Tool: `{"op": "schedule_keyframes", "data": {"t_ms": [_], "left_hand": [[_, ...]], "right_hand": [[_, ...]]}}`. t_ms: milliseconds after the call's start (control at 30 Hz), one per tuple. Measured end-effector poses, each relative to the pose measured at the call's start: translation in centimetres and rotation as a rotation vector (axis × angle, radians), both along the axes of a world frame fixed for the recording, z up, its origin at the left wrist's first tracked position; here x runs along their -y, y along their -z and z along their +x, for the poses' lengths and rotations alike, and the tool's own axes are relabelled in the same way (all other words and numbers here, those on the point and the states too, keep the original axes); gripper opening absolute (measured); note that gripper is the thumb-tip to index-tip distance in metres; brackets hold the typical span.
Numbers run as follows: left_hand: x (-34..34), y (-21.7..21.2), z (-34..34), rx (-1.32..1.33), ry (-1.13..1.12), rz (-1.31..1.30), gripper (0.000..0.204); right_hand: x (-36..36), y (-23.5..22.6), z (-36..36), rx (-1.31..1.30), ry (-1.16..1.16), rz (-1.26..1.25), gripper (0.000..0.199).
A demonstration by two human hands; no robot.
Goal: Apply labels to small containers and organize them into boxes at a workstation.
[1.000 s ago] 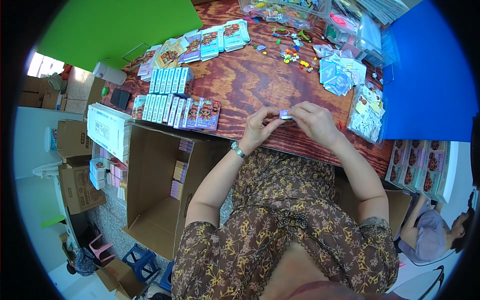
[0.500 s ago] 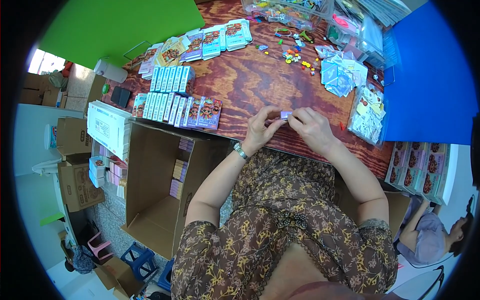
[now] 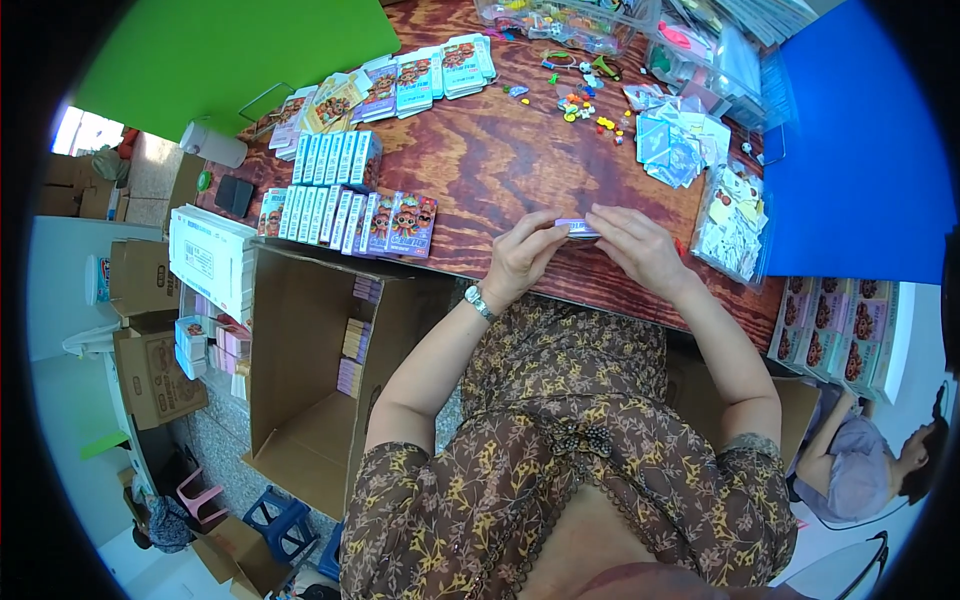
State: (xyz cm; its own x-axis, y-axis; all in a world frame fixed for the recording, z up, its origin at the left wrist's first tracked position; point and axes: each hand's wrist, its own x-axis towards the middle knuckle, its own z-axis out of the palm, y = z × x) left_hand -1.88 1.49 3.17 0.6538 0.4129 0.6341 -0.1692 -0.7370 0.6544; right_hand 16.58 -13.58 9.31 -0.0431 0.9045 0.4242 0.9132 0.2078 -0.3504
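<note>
A small purple carton (image 3: 575, 226) is held edge-on between my two hands just above the table's front edge. My left hand (image 3: 524, 256) grips its left end, thumb and fingers pressed together. Over its right end lie the fingers of my right hand (image 3: 640, 248), extended side by side against it. The carton's lower side is partly hidden by the fingers. To the left, finished-looking upright cartons (image 3: 330, 216) stand in two rows, with a purple doll-printed carton (image 3: 413, 226) at the right end of the front row.
Flat cartons (image 3: 418, 80) lie fanned at the back left. Small colourful toys (image 3: 580, 105) are scattered near clear plastic bags (image 3: 675, 140) and a tray of paper pieces (image 3: 732, 225). A large open cardboard box (image 3: 305, 420) stands below the table's left edge. Another person (image 3: 850, 470) sits at right.
My right hand has shifted slightly right and its fingers have straightened along the carton. More of the carton's purple side now shows between my hands. The whole view has moved slightly.
</note>
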Motion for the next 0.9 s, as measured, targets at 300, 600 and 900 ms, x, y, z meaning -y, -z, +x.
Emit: {"op": "schedule_keyframes", "data": {"t_ms": [300, 600, 900], "left_hand": [[1.1, 0.7, -0.3, -0.01, -0.033, -0.002, 0.027], [2.0, -0.9, 0.6, -0.025, -0.045, -0.149, 0.027], [1.1, -0.2, -0.1, -0.022, -0.166, -0.035, 0.03]], "right_hand": [[-0.8, 2.1, -1.4, 0.105, 0.011, 0.196, 0.036], [-1.1, 2.4, -0.4, 0.13, 0.043, 0.177, 0.042], [-1.6, 3.4, -0.5, 0.061, 0.124, 0.223, 0.044]]}}
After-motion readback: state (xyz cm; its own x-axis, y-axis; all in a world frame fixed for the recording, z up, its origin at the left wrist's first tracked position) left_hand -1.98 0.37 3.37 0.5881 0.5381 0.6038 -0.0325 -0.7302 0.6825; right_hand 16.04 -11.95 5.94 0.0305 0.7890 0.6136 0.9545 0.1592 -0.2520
